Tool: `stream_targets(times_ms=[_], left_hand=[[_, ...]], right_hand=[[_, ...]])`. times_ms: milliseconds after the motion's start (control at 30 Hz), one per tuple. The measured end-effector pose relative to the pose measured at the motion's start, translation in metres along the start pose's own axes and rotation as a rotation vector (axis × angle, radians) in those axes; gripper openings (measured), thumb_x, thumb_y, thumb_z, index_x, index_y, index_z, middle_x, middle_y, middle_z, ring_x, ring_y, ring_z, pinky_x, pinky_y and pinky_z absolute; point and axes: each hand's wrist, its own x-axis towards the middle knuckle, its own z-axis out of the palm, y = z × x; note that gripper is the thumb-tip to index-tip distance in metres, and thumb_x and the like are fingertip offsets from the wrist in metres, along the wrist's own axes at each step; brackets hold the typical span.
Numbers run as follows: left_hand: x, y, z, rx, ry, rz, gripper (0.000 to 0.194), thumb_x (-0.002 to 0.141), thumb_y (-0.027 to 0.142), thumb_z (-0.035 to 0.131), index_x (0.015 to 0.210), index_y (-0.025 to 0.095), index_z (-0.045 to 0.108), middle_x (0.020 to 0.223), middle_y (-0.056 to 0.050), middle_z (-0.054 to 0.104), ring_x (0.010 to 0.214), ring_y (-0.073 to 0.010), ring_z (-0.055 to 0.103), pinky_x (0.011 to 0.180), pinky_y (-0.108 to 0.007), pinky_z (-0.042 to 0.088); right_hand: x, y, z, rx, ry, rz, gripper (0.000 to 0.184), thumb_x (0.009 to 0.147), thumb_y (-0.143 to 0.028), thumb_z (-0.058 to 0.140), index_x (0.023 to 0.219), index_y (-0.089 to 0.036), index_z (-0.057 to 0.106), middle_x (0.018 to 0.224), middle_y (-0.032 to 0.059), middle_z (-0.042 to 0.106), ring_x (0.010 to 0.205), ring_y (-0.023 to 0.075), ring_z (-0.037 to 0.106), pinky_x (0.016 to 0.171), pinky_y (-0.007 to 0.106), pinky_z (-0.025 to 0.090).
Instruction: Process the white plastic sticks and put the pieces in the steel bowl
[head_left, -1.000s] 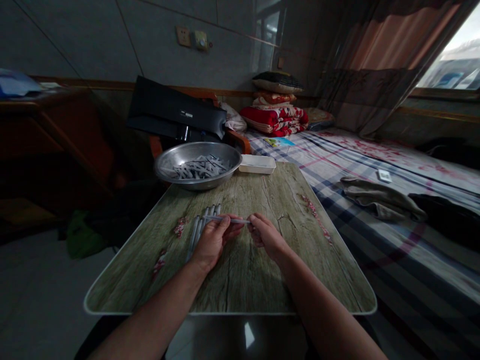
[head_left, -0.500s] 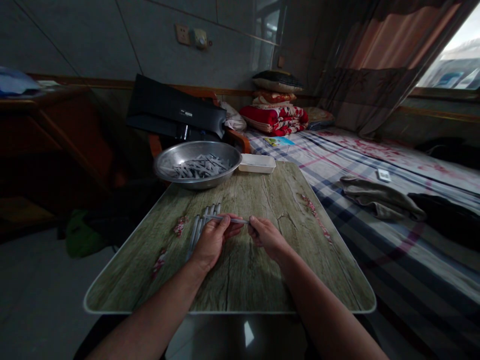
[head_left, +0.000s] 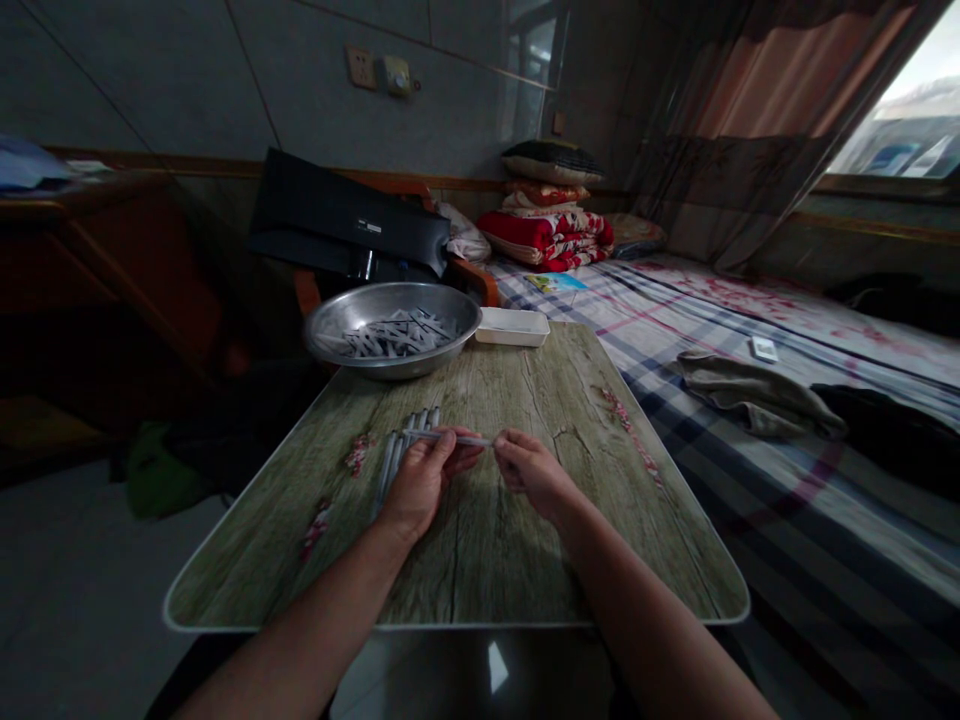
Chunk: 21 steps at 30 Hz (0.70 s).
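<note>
- One slim grey tube (head_left: pixel 457 438), pinched by curled fingers of left hand (head_left: pixel 427 480)
- Right hand (head_left: pixel 531 474): fingers pressed together, pinching tube's tip
- At least four further tubes (head_left: pixel 396 465), under left hand, on wooden tabletop (head_left: pixel 487 560)
- One steel bowl (head_left: pixel 390 292), holding many strips (head_left: pixel 390 340)

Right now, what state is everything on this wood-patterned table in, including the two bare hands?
Left hand: closed around a thin grey tube.
Right hand: pinching the tube's far end.
Row of grey tubes: lying side by side, partly under the left hand.
Round steel bowl: holding a pile of pale strips.
White rectangular container: resting at the far edge of the wood-patterned table.
</note>
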Motion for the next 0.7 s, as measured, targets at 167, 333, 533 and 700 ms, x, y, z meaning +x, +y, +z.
stream_targets(times_ms=[167,333,533,700], left_hand=[[-0.0002,0.0012,0.0006,-0.008,0.007,-0.016,0.034,0.069,0.046,0.081,0.085,0.018,0.071,0.088,-0.007,0.076,0.083,-0.0218,0.073,0.073,-0.031,0.058],[0.0002,0.0000,0.0000,0.000,0.009,-0.009,0.028,0.074,0.043,0.078,0.084,0.018,0.072,0.087,-0.008,0.076,0.085,-0.0263,0.072,0.073,-0.035,0.057],[0.0039,0.0010,-0.0050,-0.070,0.111,0.038,0.028,0.076,0.043,0.075,0.084,0.017,0.071,0.085,-0.007,0.075,0.078,-0.0201,0.071,0.065,-0.028,0.056],[0.0008,0.0039,-0.0025,-0.040,0.115,0.042,0.028,0.079,0.042,0.073,0.082,0.015,0.069,0.083,-0.007,0.074,0.073,-0.0188,0.070,0.061,-0.026,0.054]], right_hand=[[-0.0009,-0.0016,0.0002,0.073,-0.009,0.079,0.039,0.079,-0.057,0.060,0.088,-0.021,0.051,0.066,-0.0058,0.049,0.041,0.0045,0.027,0.038,0.019,0.009],[0.0001,-0.0010,0.0014,0.008,-0.007,0.074,0.041,0.079,-0.056,0.061,0.070,-0.018,0.048,0.054,-0.0079,0.038,0.040,0.0037,0.024,0.039,0.020,0.012],[-0.0018,-0.0059,0.0012,0.151,0.001,0.076,0.020,0.064,-0.026,0.062,0.076,-0.021,0.046,0.055,-0.0084,0.044,0.038,0.0042,0.025,0.038,0.020,0.007],[-0.0030,-0.0079,0.0011,0.129,-0.050,0.129,0.017,0.067,-0.025,0.059,0.082,-0.020,0.051,0.060,-0.0052,0.053,0.038,0.0047,0.026,0.038,0.021,0.008]])
